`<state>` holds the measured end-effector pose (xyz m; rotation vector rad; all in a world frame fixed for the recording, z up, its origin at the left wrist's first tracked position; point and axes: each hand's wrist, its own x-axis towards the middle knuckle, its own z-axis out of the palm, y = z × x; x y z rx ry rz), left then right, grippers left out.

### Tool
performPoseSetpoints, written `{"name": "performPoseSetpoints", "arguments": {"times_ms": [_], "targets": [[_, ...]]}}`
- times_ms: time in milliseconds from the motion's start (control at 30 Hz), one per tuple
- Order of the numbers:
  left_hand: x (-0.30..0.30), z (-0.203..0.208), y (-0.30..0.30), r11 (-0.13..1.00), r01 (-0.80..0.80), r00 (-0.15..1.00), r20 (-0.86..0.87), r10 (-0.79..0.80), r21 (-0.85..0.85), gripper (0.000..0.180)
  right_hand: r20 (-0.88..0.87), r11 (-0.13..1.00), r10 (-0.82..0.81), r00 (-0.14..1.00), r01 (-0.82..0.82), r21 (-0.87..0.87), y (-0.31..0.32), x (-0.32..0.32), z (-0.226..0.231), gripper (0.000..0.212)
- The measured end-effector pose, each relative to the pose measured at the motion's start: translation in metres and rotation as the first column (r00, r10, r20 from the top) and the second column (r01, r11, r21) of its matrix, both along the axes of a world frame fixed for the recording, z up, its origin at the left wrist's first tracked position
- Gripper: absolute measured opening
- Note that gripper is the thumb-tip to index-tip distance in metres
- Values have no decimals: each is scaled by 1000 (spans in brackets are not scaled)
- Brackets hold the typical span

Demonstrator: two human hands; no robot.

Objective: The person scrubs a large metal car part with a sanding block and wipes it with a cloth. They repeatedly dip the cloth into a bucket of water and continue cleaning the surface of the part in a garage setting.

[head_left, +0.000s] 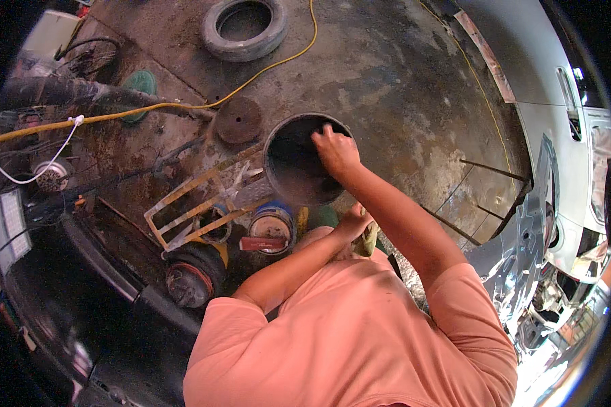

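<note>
A person in a salmon-pink short-sleeved shirt (pixel 346 332) bends over a round, open-topped dark container (pixel 295 166) on the stained concrete floor (pixel 400 122). The container's inside is deep brown-black and shadowed, ringed by a thin, paler grey rim; what lies at its bottom is too dark to tell. The right hand (pixel 337 150), fingers curled narrow, is over the opening at the container's far right side; whether it grips anything cannot be told. The left hand (pixel 353 222), near the lap, is closed on a dull yellow-green, soft-looking bundle (pixel 369 236). Just left of the container stand a pale ladder-like frame (pixel 173 211) and a blue-rimmed round bucket (pixel 271 222); a flat, rust-brown disc (pixel 239 120) lies beyond the frame.
</note>
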<state>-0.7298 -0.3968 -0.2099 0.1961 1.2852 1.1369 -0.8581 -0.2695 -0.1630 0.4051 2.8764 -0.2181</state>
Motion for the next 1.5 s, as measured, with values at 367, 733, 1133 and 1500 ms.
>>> {"name": "performPoseSetpoints", "arguments": {"times_ms": [367, 733, 1133, 1500], "targets": [[34, -49, -14, 994, 81, 996, -52, -77, 77, 61, 317, 989, -57, 947, 97, -112, -2, 3, -55, 31], [-20, 93, 48, 973, 202, 968, -174, -181, 112, 21, 82, 217, -890, 449, 574, -790, 78, 170, 99, 25], [67, 147, 145, 642, 748, 624, -505, -597, 166, 24, 357, -313, -820, -447, -171, -934, 4, 400, 105, 19], [295, 166, 127, 123, 987, 10, -736, -677, -100, 37, 273, -186, -624, -732, -201, -962, -123, 557, 96, 21]]}}
